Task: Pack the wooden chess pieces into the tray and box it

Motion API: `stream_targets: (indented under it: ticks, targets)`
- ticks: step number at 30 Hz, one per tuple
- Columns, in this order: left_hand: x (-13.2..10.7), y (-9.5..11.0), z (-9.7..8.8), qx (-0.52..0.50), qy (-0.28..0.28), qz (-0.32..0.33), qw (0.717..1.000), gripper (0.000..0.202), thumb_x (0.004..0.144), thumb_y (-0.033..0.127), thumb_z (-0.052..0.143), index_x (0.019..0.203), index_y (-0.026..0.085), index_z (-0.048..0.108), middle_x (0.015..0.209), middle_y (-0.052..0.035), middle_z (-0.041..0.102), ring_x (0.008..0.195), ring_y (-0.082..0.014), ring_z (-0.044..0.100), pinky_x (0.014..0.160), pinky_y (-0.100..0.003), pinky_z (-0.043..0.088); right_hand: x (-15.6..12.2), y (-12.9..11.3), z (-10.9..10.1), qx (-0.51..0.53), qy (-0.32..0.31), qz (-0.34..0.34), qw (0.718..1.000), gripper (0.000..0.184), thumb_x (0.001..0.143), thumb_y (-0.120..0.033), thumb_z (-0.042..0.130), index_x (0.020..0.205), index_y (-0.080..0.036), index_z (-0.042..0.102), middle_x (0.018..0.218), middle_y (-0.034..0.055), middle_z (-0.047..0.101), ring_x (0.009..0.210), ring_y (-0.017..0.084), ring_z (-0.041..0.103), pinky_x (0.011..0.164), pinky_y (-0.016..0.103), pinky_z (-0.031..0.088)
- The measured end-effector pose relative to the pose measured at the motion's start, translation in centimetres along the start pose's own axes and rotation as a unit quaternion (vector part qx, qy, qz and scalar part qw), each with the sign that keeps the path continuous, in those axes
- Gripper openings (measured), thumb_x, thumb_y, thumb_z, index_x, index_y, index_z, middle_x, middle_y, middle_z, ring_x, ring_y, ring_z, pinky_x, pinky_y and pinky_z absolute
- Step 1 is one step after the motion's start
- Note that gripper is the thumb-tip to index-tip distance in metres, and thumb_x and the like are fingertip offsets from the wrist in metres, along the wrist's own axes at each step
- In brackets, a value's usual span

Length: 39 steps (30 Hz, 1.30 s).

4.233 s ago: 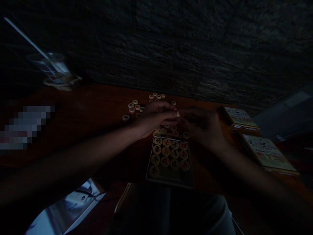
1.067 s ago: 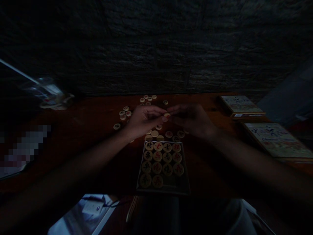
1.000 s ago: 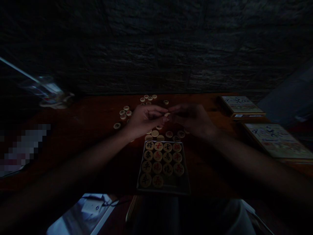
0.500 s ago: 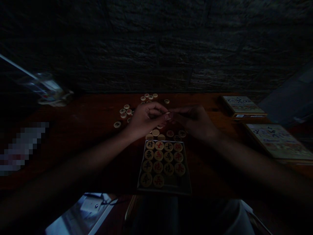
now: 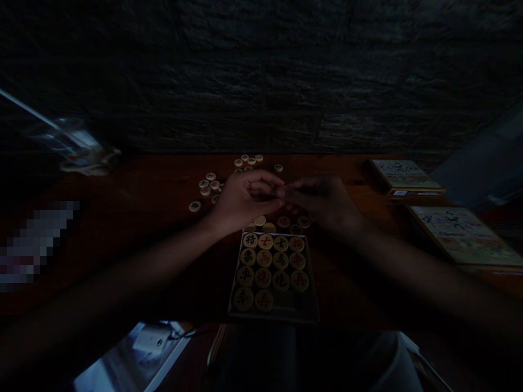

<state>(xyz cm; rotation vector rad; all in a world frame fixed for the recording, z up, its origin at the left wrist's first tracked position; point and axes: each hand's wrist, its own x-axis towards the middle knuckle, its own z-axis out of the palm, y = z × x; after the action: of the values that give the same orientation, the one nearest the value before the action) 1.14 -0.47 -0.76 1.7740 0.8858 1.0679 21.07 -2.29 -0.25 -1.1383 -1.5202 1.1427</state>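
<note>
Clock positions are read about the shallow square tray (image 5: 292, 300), the stone-block wall (image 5: 261, 81) lying at twelve from where I stand. Ten o'clock, far left: a clear glass (image 5: 75, 144) with a pale straw (image 5: 30, 111), dimly lit, on the wooden bench (image 5: 155, 179). Between ten and eleven: loose xiangqi pieces (image 5: 210, 176) in a cluster. Eleven o'clock: the left hand (image 5: 243, 201), fingers curled, tips meeting those of the other hand above the bench; whether its grip encloses a piece I cannot tell. Centre: the tray, bearing fourteen pieces (image 5: 263, 257), three rows of four and a near row of two at left. Twelve o'clock: further pieces (image 5: 284, 221), just beyond the tray's far rim and near the wall. Between one and two: the right hand (image 5: 327, 201), thumb and fingers drawn together; any contents of its grip are likewise hidden. Between two and three: two illustrated flat boxes (image 5: 463, 231), well apart from the tray.
</note>
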Motion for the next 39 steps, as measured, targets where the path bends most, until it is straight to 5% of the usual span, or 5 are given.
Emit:
stream_targets:
  ticks: [11,25,34,39]
  targets:
    - [0.23,0.22,-0.13,-0.09,0.022,-0.069,0.993,0.027,0.082,0.032,0.085,0.101,0.016,0.075,0.087,-0.0057,0.081,0.075,-0.0195,0.08,0.067,-0.028,0.066,0.0,0.23,-0.25,-0.022,-0.019,-0.027,0.999,0.04,0.081,-0.056,0.084,0.098,-0.02,0.086,0.083,0.0056,0.081,0.067,0.016,0.071,0.06,0.026,0.054]
    - [-0.2,0.1,0.47,-0.026,-0.01,0.011,1.0,0.023,0.077,0.02,0.083,0.099,0.015,0.076,0.092,-0.0072,0.083,0.082,-0.0185,0.08,0.073,-0.025,0.063,-0.31,-0.07,0.2,0.008,0.008,0.024,1.0,0.042,0.072,-0.057,0.09,0.074,-0.017,0.078,0.062,0.0019,0.071,0.047,0.01,0.06,0.042,0.018,0.044]
    - [0.03,0.25,0.25,-0.133,0.001,-0.057,0.989,0.024,0.082,0.032,0.085,0.098,0.016,0.077,0.089,-0.0061,0.082,0.078,-0.0186,0.08,0.072,-0.027,0.066,0.03,0.44,0.08,-0.011,0.001,-0.036,0.999,0.035,0.082,-0.055,0.082,0.084,-0.02,0.083,0.073,0.0034,0.077,0.062,0.014,0.069,0.058,0.023,0.054]
    - [-0.05,-0.15,0.28,-0.102,-0.005,-0.05,0.994,0.028,0.08,0.028,0.085,0.103,0.016,0.077,0.092,-0.0076,0.083,0.08,-0.0203,0.081,0.072,-0.029,0.065,-0.09,-0.02,0.2,-0.023,0.018,-0.032,0.999,0.034,0.075,-0.051,0.089,0.079,-0.018,0.081,0.069,0.003,0.076,0.057,0.013,0.067,0.053,0.021,0.052]
